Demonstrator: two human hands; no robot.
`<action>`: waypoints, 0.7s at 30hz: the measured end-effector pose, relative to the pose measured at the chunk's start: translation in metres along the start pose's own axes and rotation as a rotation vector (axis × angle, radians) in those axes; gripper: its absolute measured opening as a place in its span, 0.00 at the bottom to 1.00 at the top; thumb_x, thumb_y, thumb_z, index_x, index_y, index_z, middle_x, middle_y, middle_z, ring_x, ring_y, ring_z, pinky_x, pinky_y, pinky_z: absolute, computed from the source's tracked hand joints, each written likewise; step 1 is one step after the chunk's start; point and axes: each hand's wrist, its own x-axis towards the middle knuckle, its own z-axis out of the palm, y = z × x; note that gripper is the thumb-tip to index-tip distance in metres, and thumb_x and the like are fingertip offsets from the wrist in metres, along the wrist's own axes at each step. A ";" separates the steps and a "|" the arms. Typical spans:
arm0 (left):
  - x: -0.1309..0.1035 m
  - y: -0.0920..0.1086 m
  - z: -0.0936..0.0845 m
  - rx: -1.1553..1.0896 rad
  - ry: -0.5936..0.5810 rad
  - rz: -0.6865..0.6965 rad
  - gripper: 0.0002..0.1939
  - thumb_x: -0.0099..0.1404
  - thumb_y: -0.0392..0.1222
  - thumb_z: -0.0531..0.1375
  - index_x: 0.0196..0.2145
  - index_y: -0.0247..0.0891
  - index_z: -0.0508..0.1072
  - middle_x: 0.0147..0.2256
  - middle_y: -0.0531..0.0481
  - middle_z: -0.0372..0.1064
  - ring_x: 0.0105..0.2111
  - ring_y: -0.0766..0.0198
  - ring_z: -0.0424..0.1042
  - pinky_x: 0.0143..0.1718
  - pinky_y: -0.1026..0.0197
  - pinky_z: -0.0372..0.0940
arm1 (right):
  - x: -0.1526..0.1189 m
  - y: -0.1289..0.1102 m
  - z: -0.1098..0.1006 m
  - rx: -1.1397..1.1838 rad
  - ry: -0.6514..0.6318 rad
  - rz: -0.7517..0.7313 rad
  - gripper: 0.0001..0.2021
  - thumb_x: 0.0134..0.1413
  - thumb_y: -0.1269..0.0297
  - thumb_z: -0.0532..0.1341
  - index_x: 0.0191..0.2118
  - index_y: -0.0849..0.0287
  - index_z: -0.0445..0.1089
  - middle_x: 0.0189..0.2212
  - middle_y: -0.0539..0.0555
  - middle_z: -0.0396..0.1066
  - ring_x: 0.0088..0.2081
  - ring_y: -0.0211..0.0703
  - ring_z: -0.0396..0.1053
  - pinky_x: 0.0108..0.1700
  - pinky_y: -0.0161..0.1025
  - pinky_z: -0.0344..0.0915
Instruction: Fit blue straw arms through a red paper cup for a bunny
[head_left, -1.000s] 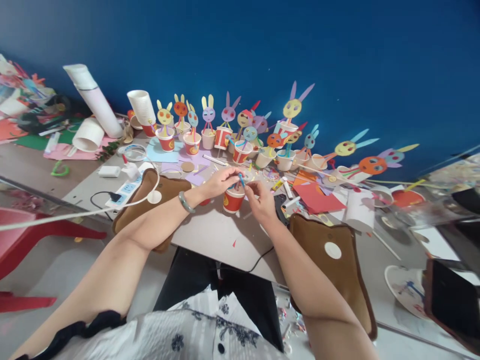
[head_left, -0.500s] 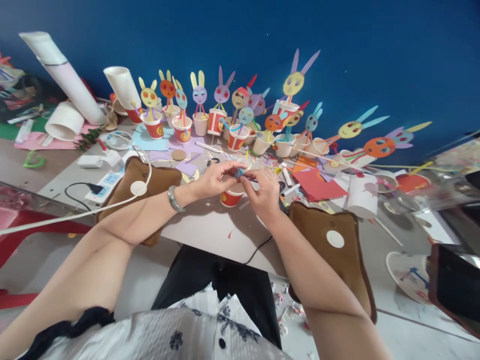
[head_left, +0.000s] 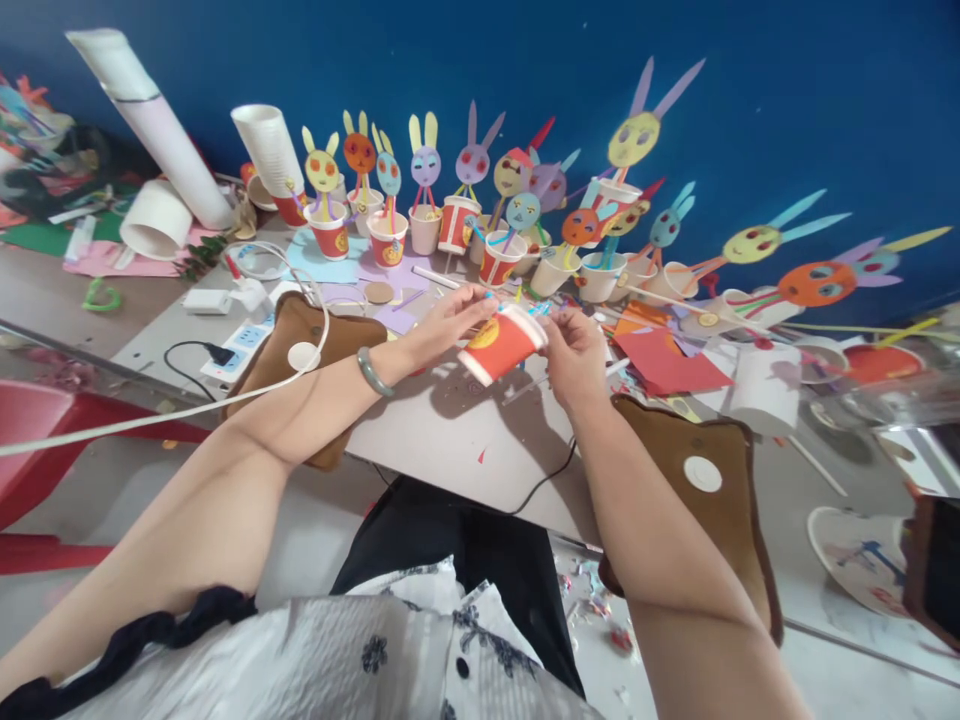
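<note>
A red and white paper cup (head_left: 504, 345) with a yellow emblem is tilted between my hands, off the table, with its shadow below. My left hand (head_left: 466, 312) is closed at the left side of its rim, and a bit of blue shows at the fingertips. On the other side, my right hand (head_left: 576, 350) pinches at the rim, beside thin blue strips (head_left: 538, 309). The fingers partly hide how the strips meet the cup. Just behind it stands a similar red cup (head_left: 501, 262) with a blue paper rabbit head (head_left: 523, 211).
Several paper rabbits in cups line the blue wall. Red paper sheets (head_left: 671, 362) lie to the right. Brown cushions (head_left: 694, 500) flank the table edge. A white cable (head_left: 187, 425) crosses at left near a power strip (head_left: 238, 348). A small red scrap (head_left: 482, 456) lies in front.
The cup has come up off the table and tipped over, its base now toward lower left. My hands have moved apart to its two sides. The whole view has shifted slightly.
</note>
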 end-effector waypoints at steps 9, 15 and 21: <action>-0.001 -0.001 0.002 0.002 0.004 0.031 0.33 0.61 0.76 0.58 0.35 0.39 0.68 0.36 0.48 0.71 0.30 0.64 0.71 0.31 0.58 0.69 | 0.005 -0.003 -0.001 0.362 0.008 0.344 0.20 0.34 0.54 0.77 0.28 0.56 0.67 0.15 0.39 0.57 0.16 0.27 0.52 0.18 0.27 0.49; -0.008 0.005 0.002 0.432 0.000 0.270 0.31 0.55 0.69 0.69 0.22 0.37 0.67 0.22 0.54 0.64 0.25 0.69 0.61 0.28 0.62 0.57 | 0.012 0.008 -0.010 0.289 0.169 0.187 0.23 0.40 0.49 0.75 0.27 0.55 0.62 0.17 0.40 0.58 0.17 0.29 0.55 0.18 0.29 0.52; -0.006 0.001 0.001 0.513 -0.052 0.253 0.29 0.61 0.66 0.66 0.21 0.36 0.70 0.20 0.53 0.66 0.23 0.70 0.63 0.27 0.64 0.57 | 0.007 0.012 -0.018 0.001 0.274 -0.193 0.19 0.57 0.44 0.66 0.35 0.54 0.63 0.25 0.46 0.67 0.20 0.34 0.60 0.21 0.35 0.59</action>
